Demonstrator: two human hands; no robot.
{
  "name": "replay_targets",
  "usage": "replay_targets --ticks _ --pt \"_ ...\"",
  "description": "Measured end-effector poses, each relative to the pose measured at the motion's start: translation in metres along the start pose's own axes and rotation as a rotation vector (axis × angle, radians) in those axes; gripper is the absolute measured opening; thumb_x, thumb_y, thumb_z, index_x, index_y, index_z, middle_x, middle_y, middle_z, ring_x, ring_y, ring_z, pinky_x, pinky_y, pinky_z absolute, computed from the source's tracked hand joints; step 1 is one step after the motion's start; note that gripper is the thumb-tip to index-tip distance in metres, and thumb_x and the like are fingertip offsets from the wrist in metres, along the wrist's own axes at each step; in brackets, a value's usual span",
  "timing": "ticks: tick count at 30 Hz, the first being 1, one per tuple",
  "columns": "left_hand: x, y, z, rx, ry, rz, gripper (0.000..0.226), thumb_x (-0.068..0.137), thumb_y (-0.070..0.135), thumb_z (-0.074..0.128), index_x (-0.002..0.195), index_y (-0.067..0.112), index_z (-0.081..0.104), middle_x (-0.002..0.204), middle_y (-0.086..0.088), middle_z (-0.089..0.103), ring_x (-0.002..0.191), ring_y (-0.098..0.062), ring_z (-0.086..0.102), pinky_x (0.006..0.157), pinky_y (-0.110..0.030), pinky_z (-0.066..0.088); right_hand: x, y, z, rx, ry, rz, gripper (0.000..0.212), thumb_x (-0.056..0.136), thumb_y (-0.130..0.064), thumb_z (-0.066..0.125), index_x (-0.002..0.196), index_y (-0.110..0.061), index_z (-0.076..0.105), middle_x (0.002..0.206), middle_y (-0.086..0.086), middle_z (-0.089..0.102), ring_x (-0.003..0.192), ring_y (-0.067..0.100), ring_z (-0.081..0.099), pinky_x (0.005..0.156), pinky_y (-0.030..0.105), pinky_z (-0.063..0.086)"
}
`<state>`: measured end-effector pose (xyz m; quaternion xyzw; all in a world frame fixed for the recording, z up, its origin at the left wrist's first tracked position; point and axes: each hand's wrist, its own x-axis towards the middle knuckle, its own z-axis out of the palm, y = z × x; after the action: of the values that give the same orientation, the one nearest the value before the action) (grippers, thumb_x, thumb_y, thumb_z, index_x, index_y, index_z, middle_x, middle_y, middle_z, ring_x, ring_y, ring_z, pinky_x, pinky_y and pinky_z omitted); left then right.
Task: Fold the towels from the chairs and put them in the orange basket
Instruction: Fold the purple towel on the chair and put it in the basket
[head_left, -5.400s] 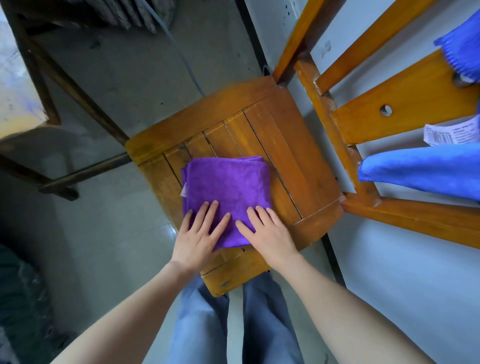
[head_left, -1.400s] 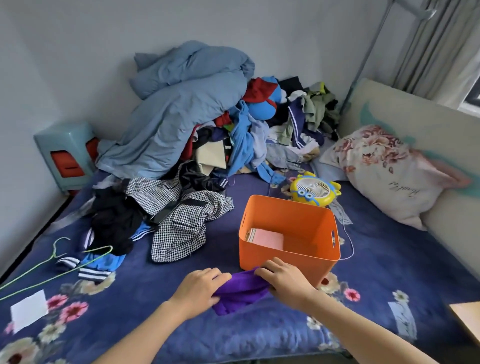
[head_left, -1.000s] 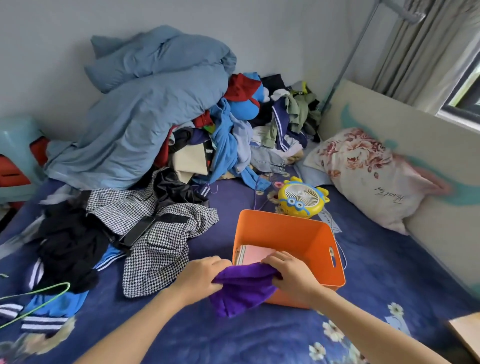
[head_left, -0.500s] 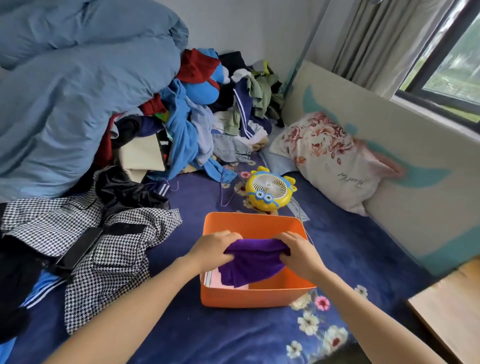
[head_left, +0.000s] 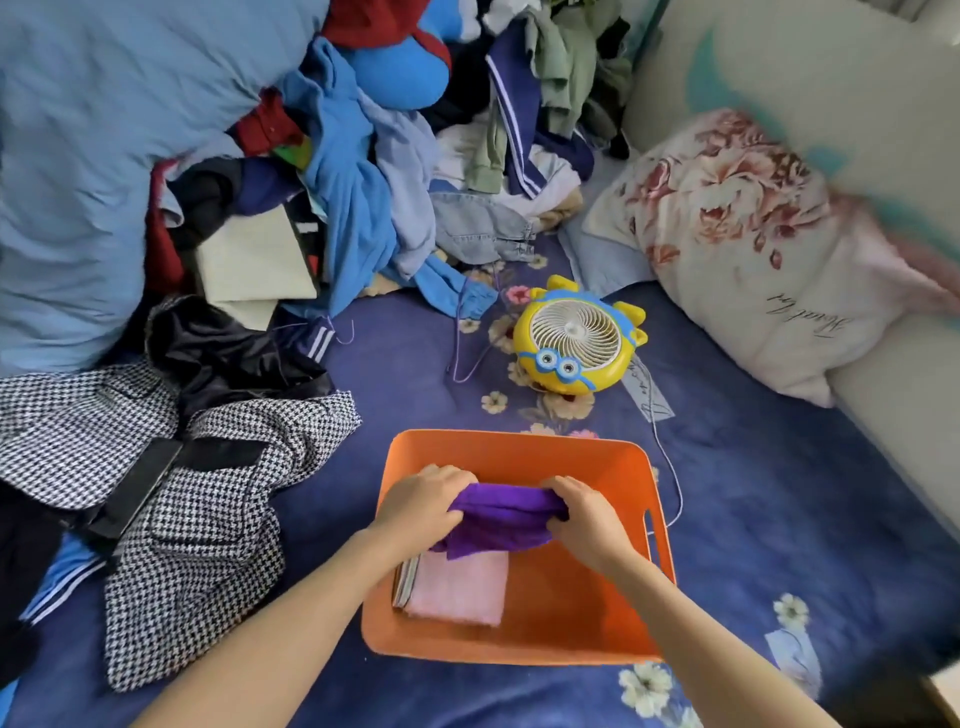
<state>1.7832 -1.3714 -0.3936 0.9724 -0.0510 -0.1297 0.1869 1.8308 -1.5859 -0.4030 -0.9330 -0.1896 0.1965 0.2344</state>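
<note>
In the head view, the left hand (head_left: 423, 501) and the right hand (head_left: 584, 522) are both inside the orange rectangular plastic basket (head_left: 519, 444). Between them hangs the folded purple cloth towel (head_left: 501, 522). Each hand grasps one end of it with curled fingers, the left hand at the left end and the right hand at the right end. The towel sags a little in the middle and is above the basket floor; whether its lower edge touches something, I cannot tell.

Just below the left hand, a folded pale pink towel (head_left: 460, 584) lies flat in the basket, on the left part of the floor. The purple towel covers its far edge.

The basket stands on a dark blue bed sheet with flower print (head_left: 779, 493). Beyond the hands, past the far rim, lies a round yellow toy-like fan with blue goggles (head_left: 576, 340). To the left of the left hand lies a black-and-white houndstooth garment (head_left: 208, 509), and further away a big light blue quilt (head_left: 93, 156). Far to the right of the right hand, a white pillow with pink flowers (head_left: 753, 249) leans at the bed's edge.
</note>
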Motion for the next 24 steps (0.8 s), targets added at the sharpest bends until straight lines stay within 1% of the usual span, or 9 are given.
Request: replay_targets --ticks 3,6,8,10,12,14,16,20,24 --pt "0.019 -0.017 0.016 0.081 0.124 0.082 0.038 0.061 0.011 0.059 0.098 0.017 0.066 0.098 0.003 0.069 0.087 -0.021 0.065 0.071 -0.027 0.054 0.024 0.011 0.020 -0.030 0.061 -0.082 0.046 0.072 0.004 0.062 0.116 -0.008 0.060 0.112 0.007 0.063 0.103 0.029 0.055 0.079 0.032 0.045" --pt "0.019 -0.035 0.065 0.215 0.028 0.001 0.033 0.048 0.023 0.062 0.081 0.022 0.069 0.079 0.008 0.069 0.068 -0.016 0.065 0.056 -0.024 0.053 0.042 0.029 0.065 -0.053 -0.045 -0.160 0.044 0.065 -0.001 0.057 0.108 -0.007 0.063 0.105 0.010 0.064 0.093 0.036 0.058 0.070 0.037 0.051" --pt "0.007 -0.035 0.090 0.272 -0.229 -0.099 0.041 0.057 0.020 0.072 0.098 0.018 0.066 0.094 0.001 0.067 0.086 -0.022 0.064 0.070 -0.031 0.050 0.043 0.035 0.094 -0.118 -0.251 -0.156 0.046 0.073 -0.008 0.053 0.119 -0.012 0.058 0.117 0.009 0.058 0.106 0.034 0.052 0.084 0.038 0.049" --pt "-0.003 -0.043 0.126 0.328 -0.511 -0.153 0.039 0.083 0.019 0.056 0.121 0.014 0.052 0.121 -0.009 0.057 0.114 -0.029 0.052 0.092 -0.038 0.039 0.041 0.044 0.132 -0.191 -0.517 -0.124 0.050 0.085 -0.022 0.055 0.134 -0.018 0.046 0.138 0.008 0.043 0.124 0.029 0.040 0.100 0.037 0.040" --pt "-0.011 -0.045 0.148 0.306 -0.684 -0.187 0.035 0.090 0.021 0.044 0.123 0.011 0.049 0.128 -0.014 0.052 0.122 -0.030 0.046 0.098 -0.038 0.033 0.036 0.051 0.163 -0.237 -0.711 -0.060 0.060 0.090 -0.037 0.054 0.143 -0.023 0.032 0.153 0.006 0.022 0.138 0.028 0.024 0.109 0.042 0.031" --pt "-0.016 -0.044 0.158 0.276 -0.706 -0.202 0.034 0.091 0.022 0.042 0.122 0.011 0.049 0.128 -0.014 0.051 0.121 -0.031 0.045 0.097 -0.038 0.034 0.033 0.054 0.178 -0.245 -0.759 -0.017 0.062 0.092 -0.044 0.049 0.146 -0.026 0.025 0.158 0.003 0.009 0.143 0.028 0.014 0.112 0.045 0.025" --pt "-0.016 -0.045 0.164 0.243 -0.676 -0.226 0.032 0.091 0.021 0.040 0.119 0.011 0.050 0.127 -0.013 0.052 0.119 -0.032 0.045 0.096 -0.040 0.036 0.035 0.054 0.182 -0.253 -0.763 -0.006 0.059 0.093 -0.042 0.047 0.146 -0.026 0.026 0.158 0.002 0.008 0.144 0.026 0.012 0.112 0.045 0.024" --pt "-0.007 -0.048 0.159 0.231 -0.629 -0.225 0.030 0.092 0.022 0.038 0.117 0.010 0.051 0.124 -0.013 0.054 0.116 -0.031 0.047 0.093 -0.039 0.036 0.046 0.054 0.173 -0.258 -0.786 0.012 0.053 0.094 -0.035 0.047 0.144 -0.026 0.032 0.156 0.000 0.016 0.142 0.025 0.018 0.112 0.046 0.022" --pt "-0.005 -0.046 0.141 0.221 -0.578 -0.189 0.029 0.094 0.024 0.038 0.116 0.010 0.051 0.122 -0.012 0.054 0.114 -0.032 0.048 0.090 -0.039 0.038 0.051 0.050 0.156 -0.246 -0.695 0.050 0.049 0.093 -0.031 0.047 0.140 -0.023 0.039 0.145 0.005 0.035 0.131 0.028 0.035 0.108 0.039 0.033"
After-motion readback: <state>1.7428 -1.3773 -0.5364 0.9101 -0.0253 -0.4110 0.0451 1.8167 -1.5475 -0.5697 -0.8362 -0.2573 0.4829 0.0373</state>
